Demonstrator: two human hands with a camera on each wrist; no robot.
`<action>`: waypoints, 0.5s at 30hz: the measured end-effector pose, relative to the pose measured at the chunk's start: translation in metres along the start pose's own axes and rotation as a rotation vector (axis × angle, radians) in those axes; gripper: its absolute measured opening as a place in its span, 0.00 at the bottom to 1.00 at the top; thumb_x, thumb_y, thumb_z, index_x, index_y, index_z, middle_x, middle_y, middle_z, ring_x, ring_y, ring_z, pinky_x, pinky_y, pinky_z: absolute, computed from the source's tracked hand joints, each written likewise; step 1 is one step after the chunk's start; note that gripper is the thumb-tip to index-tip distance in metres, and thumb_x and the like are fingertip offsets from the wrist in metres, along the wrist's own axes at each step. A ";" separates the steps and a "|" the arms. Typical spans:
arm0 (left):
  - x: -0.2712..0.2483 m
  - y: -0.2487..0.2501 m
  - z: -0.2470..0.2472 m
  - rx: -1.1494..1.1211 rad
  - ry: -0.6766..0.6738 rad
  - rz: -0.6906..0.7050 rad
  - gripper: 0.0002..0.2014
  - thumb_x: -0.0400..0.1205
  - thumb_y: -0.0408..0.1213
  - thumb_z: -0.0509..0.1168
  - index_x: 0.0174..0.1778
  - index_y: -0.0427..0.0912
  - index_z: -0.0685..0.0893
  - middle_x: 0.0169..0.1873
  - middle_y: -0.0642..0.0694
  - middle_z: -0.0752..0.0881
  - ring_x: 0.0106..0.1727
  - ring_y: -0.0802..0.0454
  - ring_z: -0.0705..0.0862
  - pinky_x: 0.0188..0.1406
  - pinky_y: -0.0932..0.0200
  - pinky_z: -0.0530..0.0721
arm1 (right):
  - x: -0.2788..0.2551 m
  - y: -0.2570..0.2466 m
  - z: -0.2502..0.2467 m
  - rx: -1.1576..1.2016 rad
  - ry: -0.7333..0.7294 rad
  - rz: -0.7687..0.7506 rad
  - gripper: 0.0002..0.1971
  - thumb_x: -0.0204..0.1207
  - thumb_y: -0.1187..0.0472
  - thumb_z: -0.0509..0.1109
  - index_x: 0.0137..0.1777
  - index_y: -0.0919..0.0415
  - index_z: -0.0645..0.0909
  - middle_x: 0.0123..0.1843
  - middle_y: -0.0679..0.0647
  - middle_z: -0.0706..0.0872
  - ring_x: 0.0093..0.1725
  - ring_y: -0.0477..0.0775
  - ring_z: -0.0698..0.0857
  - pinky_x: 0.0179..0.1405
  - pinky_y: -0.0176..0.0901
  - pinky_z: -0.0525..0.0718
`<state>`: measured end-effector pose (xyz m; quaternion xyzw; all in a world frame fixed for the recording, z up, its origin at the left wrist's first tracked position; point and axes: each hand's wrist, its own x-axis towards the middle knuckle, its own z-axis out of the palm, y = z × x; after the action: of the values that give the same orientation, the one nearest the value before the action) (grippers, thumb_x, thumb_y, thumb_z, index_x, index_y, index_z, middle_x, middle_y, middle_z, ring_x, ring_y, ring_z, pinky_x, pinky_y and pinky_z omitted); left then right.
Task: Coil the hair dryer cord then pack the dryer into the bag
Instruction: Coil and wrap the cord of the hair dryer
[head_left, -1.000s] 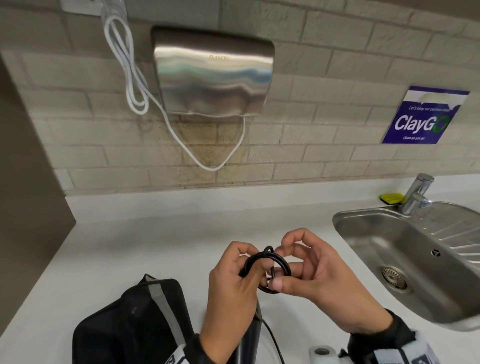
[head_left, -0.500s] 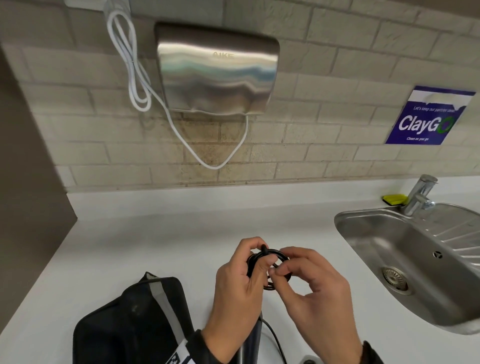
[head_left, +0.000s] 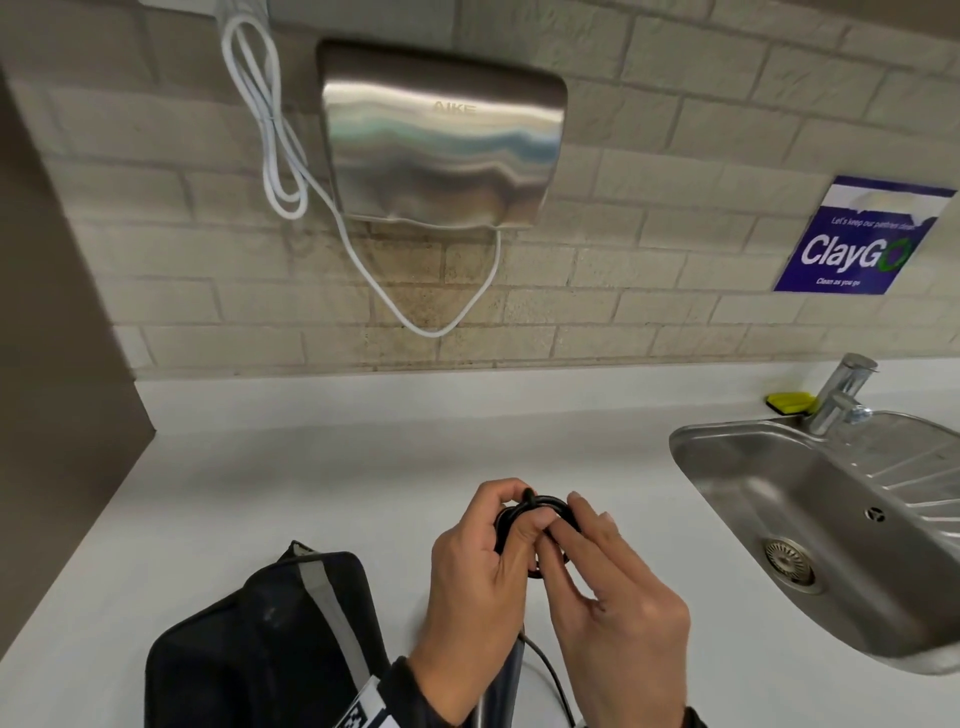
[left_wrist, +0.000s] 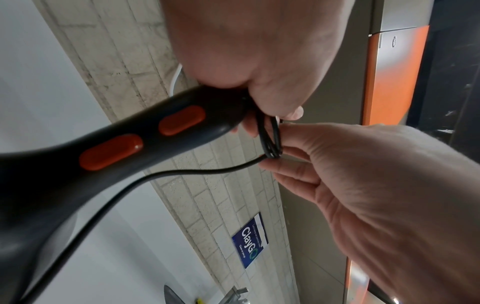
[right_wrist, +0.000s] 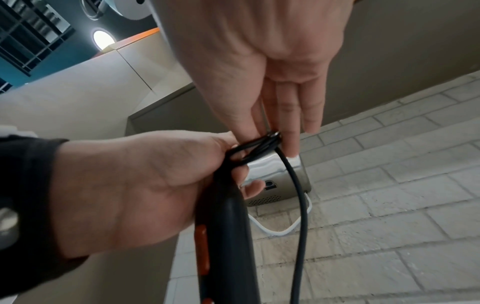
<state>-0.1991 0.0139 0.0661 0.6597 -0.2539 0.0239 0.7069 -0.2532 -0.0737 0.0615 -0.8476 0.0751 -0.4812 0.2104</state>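
White counter, sink at right. Left hand is gripping the dryer handle end and pinning the coil against it, keeping loops together. Right hand is pinching the coil's far side. Bag is lying near left, waiting.

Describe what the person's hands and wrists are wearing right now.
Both hands are bare: no gloves or rings show. The left hand has a dark long sleeve reaching the wrist, with a black-and-white checkered marker tag on the wrist mount. The right hand shows only a dark cuff edge at the frame's bottom.
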 end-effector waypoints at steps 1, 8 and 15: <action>0.000 -0.002 0.000 0.009 0.003 0.000 0.02 0.82 0.36 0.66 0.49 0.44 0.83 0.39 0.57 0.90 0.35 0.62 0.89 0.32 0.77 0.82 | 0.001 -0.001 0.001 0.018 -0.035 0.023 0.13 0.73 0.55 0.68 0.45 0.59 0.93 0.54 0.59 0.92 0.49 0.56 0.93 0.51 0.43 0.85; 0.003 -0.011 -0.004 0.077 -0.003 0.047 0.02 0.82 0.40 0.66 0.47 0.52 0.82 0.37 0.56 0.89 0.35 0.59 0.89 0.32 0.76 0.81 | 0.022 -0.001 -0.015 0.296 -0.450 0.413 0.09 0.76 0.61 0.72 0.34 0.51 0.82 0.48 0.42 0.88 0.46 0.42 0.89 0.48 0.34 0.83; 0.008 -0.013 -0.006 0.112 0.016 0.095 0.11 0.80 0.52 0.62 0.45 0.49 0.83 0.28 0.55 0.84 0.28 0.57 0.80 0.27 0.67 0.76 | 0.036 0.001 -0.049 0.425 -0.568 0.478 0.15 0.64 0.41 0.77 0.33 0.53 0.87 0.48 0.43 0.82 0.53 0.42 0.83 0.52 0.35 0.78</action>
<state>-0.1853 0.0150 0.0570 0.6851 -0.2775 0.0771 0.6691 -0.2760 -0.1007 0.1113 -0.8431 0.1079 -0.1712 0.4983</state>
